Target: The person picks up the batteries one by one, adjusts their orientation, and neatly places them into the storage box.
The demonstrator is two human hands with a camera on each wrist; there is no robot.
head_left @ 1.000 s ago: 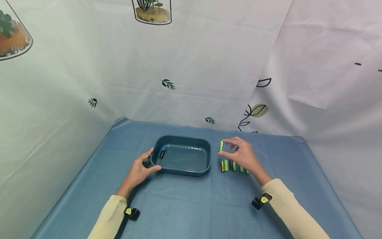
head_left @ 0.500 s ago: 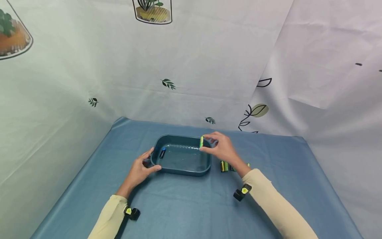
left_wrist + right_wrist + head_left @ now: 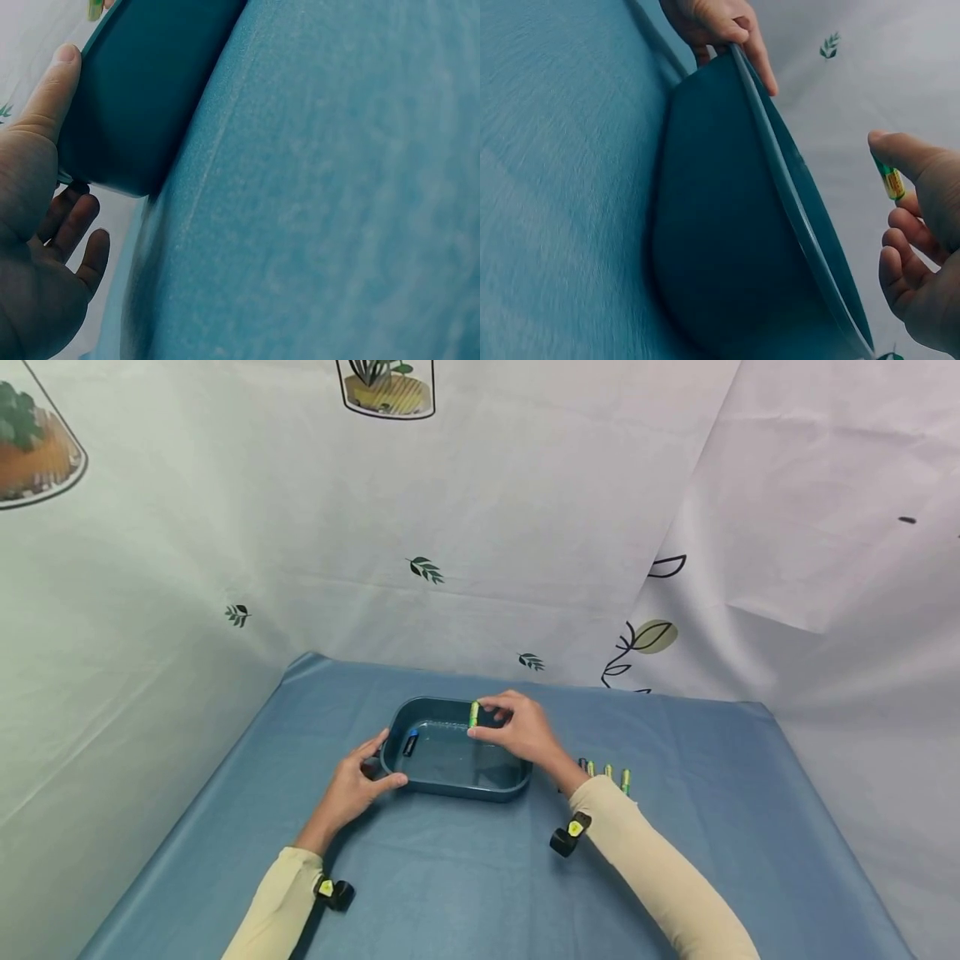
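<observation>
A dark teal rectangular dish point(image 3: 457, 791) stands on the table. My left hand point(image 3: 354, 787) holds its left end, the thumb at the front rim and the other fingers at the side. In the left wrist view that thumb point(image 3: 54, 94) lies along the rim. Over the dish, my right hand point(image 3: 522, 728) pinches a green battery point(image 3: 474, 714) upright between thumb and fingertips. The right wrist view shows this battery point(image 3: 889, 178) held above the rim, apart from the dish. Inside the dish, near its left end, lies a black battery with a blue end point(image 3: 410, 743).
Right of the dish, several batteries point(image 3: 608, 772) lie on the blue tablecloth point(image 3: 465, 877), some hidden behind my right forearm. A white patterned cloth point(image 3: 525, 527) hangs behind the table and along its sides.
My right hand has carried the green battery leftward from above the loose batteries to over the dish. The left hand keeps its place on the dish.
</observation>
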